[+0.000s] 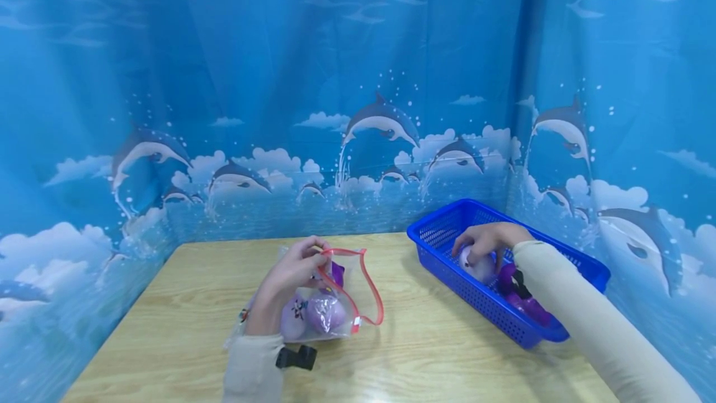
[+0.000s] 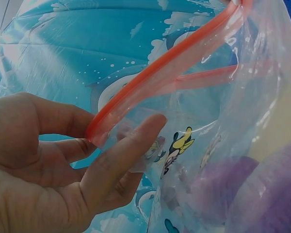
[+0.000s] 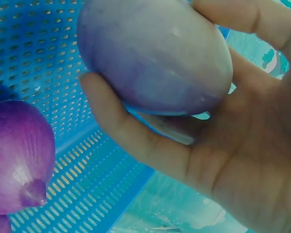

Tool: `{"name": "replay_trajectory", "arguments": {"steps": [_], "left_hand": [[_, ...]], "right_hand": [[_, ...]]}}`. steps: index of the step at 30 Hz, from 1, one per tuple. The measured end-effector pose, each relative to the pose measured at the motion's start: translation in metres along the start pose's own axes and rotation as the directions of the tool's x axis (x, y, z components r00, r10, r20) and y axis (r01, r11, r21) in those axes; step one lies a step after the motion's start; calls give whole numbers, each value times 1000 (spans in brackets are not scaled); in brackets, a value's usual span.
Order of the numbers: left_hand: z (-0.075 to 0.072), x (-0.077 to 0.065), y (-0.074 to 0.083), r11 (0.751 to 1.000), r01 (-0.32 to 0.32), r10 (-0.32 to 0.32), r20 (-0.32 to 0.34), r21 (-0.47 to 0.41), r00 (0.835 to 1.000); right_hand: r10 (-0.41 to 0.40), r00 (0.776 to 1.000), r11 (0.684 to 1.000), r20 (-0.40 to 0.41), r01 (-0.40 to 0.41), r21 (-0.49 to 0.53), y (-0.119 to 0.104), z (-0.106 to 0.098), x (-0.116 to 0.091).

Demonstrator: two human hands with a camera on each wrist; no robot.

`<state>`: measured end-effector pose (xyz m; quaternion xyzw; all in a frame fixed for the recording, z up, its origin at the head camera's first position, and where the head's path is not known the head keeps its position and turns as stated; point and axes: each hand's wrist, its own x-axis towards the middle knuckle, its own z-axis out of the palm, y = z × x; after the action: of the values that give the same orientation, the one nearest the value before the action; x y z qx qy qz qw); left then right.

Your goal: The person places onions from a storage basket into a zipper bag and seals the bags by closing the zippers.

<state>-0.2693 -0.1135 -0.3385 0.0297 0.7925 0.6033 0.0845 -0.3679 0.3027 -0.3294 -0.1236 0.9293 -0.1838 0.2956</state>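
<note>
My left hand (image 1: 293,269) pinches the red zip edge of a clear plastic zip bag (image 2: 131,92) with printed cartoon figures, its mouth spread toward the right. Inside the bag lie pale purple round things (image 1: 326,314) and a darker purple one (image 1: 337,273), seen through the plastic. Over at the right, my right hand (image 1: 492,240) grips a smooth, round, white-and-purple vegetable (image 3: 155,58), like a turnip, within the blue basket (image 1: 464,282). Fingers and thumb wrap its sides. Beside it in the basket sits a shiny red onion (image 3: 19,155) with a pointed tip.
The long perforated basket stands at the right rear of the light wooden table (image 1: 425,353), partly over its edge. More purple items (image 1: 528,306) lie in its near end, partly behind the right arm. A blue dolphin-print curtain (image 1: 358,79) hangs around the table.
</note>
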Motion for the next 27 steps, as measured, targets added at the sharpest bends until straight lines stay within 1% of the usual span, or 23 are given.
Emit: {"name": "replay_trajectory", "arguments": {"steps": [3, 6, 13, 17, 20, 23, 27], "left_hand": [[0, 0, 0, 1000, 0, 0, -2, 4, 1000], [0, 0, 0, 1000, 0, 0, -4, 8, 1000], [0, 0, 0, 1000, 8, -8, -1, 9, 1000], [1, 1, 0, 1000, 15, -15, -6, 11, 1000], [1, 1, 0, 1000, 16, -16, -10, 12, 1000], [2, 1, 0, 1000, 13, -13, -17, 15, 1000], [4, 1, 1, 1000, 7, -6, -32, 17, 999]], "right_hand": [[-6, 1000, 1000, -18, 6, 13, 0, 0, 1], [-24, 998, 1000, -49, 24, -2, 0, 1, 2], [-102, 989, 991, -109, 91, -102, 1, 0, 3], [-163, 978, 975, -133, 139, -174, 0, -5, 4], [-199, 969, 965, -149, 167, -202, 0, -10, 2], [-226, 961, 960, -159, 192, -205, -2, -14, -1], [-253, 951, 958, -180, 220, -184, -5, -19, -4]]}}
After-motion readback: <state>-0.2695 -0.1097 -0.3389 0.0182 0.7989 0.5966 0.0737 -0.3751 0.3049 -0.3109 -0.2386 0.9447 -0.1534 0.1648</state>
